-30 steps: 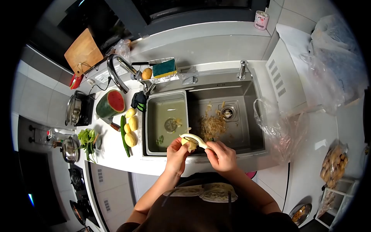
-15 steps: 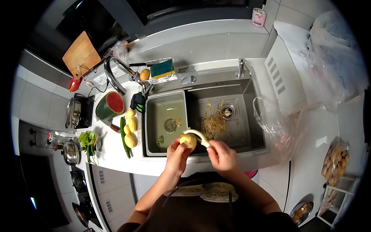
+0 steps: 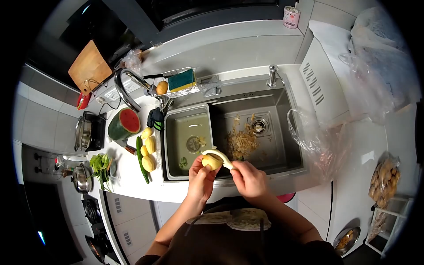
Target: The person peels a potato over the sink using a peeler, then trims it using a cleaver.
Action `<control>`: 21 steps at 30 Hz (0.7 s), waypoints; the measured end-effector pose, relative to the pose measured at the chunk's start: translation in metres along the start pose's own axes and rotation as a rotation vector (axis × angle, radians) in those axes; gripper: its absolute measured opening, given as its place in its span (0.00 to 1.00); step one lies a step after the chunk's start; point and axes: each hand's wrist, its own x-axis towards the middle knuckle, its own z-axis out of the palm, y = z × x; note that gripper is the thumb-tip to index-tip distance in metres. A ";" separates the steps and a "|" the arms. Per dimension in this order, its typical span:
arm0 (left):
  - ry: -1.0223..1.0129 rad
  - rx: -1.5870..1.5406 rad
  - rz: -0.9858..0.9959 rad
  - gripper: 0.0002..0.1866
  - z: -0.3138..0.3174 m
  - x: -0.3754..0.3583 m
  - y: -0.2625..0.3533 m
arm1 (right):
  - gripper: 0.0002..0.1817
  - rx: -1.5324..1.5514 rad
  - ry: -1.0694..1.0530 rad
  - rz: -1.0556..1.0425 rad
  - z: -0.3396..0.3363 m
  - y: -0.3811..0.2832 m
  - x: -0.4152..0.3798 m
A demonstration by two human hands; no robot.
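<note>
My left hand (image 3: 201, 180) is closed around a partly peeled potato (image 3: 212, 162) at the front edge of the sink. A pale, curved-handled peeler (image 3: 224, 158) is gripped in my right hand (image 3: 249, 179), its head lying against the top of the potato. Below them, a heap of potato peelings (image 3: 242, 140) lies in the right basin (image 3: 274, 132) beside the drain. The left basin (image 3: 176, 145) holds shallow cloudy water with a few scraps in it.
Several peeled potatoes (image 3: 149, 145) and a long green pepper (image 3: 142, 161) lie left of the sink, near a cut watermelon (image 3: 124, 124). The faucet (image 3: 119, 84) arches behind. A plastic bag (image 3: 316, 141) drapes over the counter at right. A sponge (image 3: 181, 80) rests in the wire rack.
The potato has turned in my left hand, showing more pale flesh. Both hands and the peeler have shifted slightly left, and the whole view has moved a little.
</note>
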 end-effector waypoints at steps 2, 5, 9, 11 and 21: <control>-0.012 0.008 -0.002 0.18 0.001 0.000 0.002 | 0.10 -0.014 -0.001 -0.013 0.004 0.003 -0.001; -0.037 -0.002 0.025 0.14 -0.006 -0.001 -0.003 | 0.10 -0.052 0.061 -0.009 0.010 0.014 0.000; 0.097 -0.031 0.004 0.07 -0.008 -0.009 -0.013 | 0.09 -0.179 0.089 0.081 0.020 0.046 -0.004; 0.153 0.033 -0.034 0.08 -0.008 -0.008 -0.014 | 0.09 -0.180 0.068 0.072 0.027 0.046 -0.012; 0.407 0.286 0.008 0.04 -0.043 0.032 -0.034 | 0.11 -0.260 0.011 0.282 0.023 0.132 -0.036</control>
